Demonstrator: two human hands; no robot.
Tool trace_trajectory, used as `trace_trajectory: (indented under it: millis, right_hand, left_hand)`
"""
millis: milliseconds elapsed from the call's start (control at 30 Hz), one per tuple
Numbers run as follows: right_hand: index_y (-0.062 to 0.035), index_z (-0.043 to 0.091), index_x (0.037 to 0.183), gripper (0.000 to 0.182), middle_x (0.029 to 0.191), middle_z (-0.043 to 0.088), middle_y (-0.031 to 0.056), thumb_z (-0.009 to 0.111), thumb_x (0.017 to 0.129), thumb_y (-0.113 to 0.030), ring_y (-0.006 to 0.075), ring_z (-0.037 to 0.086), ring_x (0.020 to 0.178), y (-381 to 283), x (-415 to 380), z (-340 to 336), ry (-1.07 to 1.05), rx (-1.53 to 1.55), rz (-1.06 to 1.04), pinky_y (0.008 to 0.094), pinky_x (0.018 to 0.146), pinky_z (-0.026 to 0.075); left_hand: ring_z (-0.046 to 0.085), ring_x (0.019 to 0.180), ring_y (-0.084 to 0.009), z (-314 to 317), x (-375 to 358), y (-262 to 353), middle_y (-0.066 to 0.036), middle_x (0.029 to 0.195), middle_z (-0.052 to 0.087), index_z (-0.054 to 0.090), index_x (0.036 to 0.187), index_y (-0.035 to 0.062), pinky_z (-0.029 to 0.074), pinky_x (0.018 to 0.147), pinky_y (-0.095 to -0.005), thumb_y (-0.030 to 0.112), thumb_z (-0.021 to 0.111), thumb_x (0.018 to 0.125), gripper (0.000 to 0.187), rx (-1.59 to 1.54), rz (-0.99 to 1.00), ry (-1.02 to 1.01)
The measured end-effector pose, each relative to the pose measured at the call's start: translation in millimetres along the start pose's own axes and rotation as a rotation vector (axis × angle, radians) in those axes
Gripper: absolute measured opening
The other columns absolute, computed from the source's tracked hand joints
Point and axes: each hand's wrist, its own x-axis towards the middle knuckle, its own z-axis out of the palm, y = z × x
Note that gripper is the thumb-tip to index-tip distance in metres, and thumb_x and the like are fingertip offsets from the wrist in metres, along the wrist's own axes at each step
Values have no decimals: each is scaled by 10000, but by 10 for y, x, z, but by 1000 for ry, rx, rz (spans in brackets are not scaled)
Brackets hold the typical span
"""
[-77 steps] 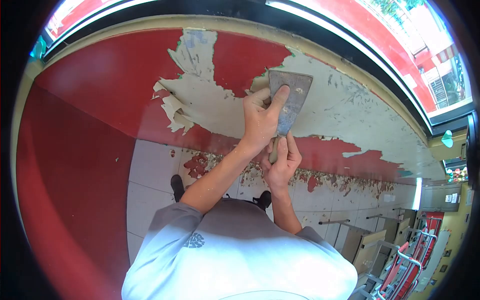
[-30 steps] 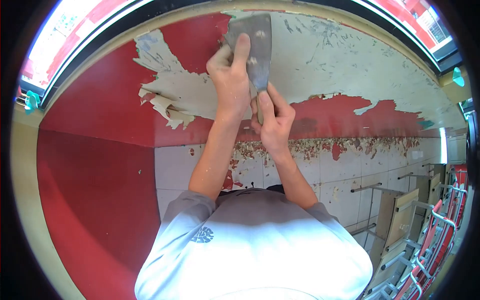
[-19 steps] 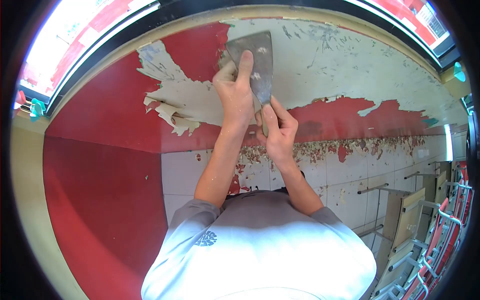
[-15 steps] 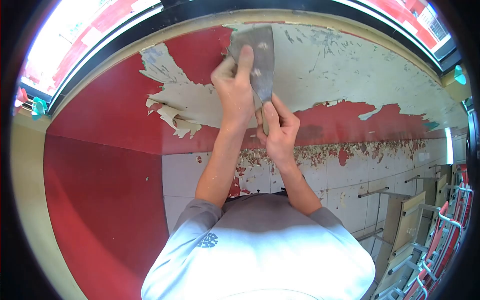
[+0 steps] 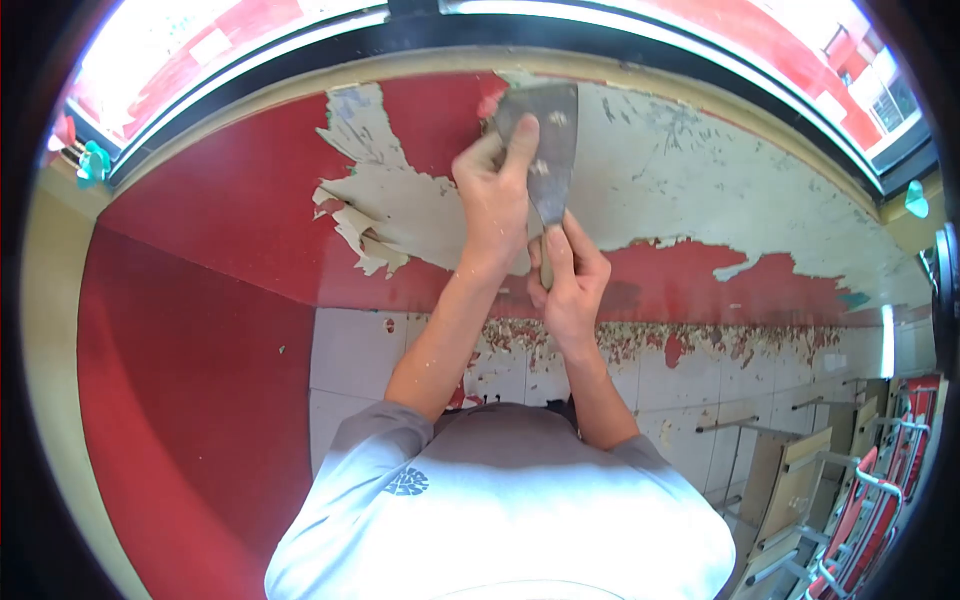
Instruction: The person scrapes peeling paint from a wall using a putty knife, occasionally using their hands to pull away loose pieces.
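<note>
A wide metal scraper (image 5: 556,150) lies against the wall with its broad blade edge up, near the top of the red paint (image 5: 450,115). My left hand (image 5: 497,195) grips the left side of the blade, thumb on its face. Lower down, my right hand (image 5: 572,285) is closed round the scraper's handle (image 5: 546,266). Bare whitish wall (image 5: 660,180) shows right of the blade. Left of my left hand, a curled flap of peeled paint (image 5: 362,238) hangs from the wall.
Paint flakes (image 5: 640,345) litter the white tiled floor (image 5: 360,350) along the wall's foot. A window frame (image 5: 410,38) runs above. Red wall (image 5: 190,390) stands at the left. Stacked chairs or desks with metal legs (image 5: 860,500) are at the lower right.
The view has shifted, so the wall, both hands and the scraper appear lower and mostly further right. Both hands keep their hold on the scraper.
</note>
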Motion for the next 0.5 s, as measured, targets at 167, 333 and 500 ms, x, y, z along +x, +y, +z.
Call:
trace_trajectory:
  millis: [167, 333, 500]
  right_hand:
    - [33, 532, 1293, 334, 665, 462, -31, 476, 990, -95, 4, 344, 476, -201, 177, 136, -9, -2, -20, 175, 396, 273]
    - [41, 519, 1306, 346, 671, 467, -30, 477, 982, -75, 4, 350, 482, -256, 315, 186, -57, -49, -53, 179, 404, 281]
    - [43, 502, 1322, 362, 686, 498, -9, 480, 974, -55, 19, 381, 502, 119, -81, -258, -43, -90, -6, 184, 413, 299]
  left_hand:
    - [429, 589, -25, 166, 107, 172, 36, 648, 555, 629, 725, 3, 342, 506, -230, 253, 634, 936, 327, -46, -23, 70]
    - [457, 592, -27, 134, 157, 299, 22, 657, 567, 605, 716, 1, 355, 505, -235, 290, 601, 952, 373, 71, 19, 45]
    - [523, 617, -44, -106, -179, 32, -15, 722, 634, 681, 853, -19, 407, 529, -221, 226, 622, 939, 266, -18, -62, 38]
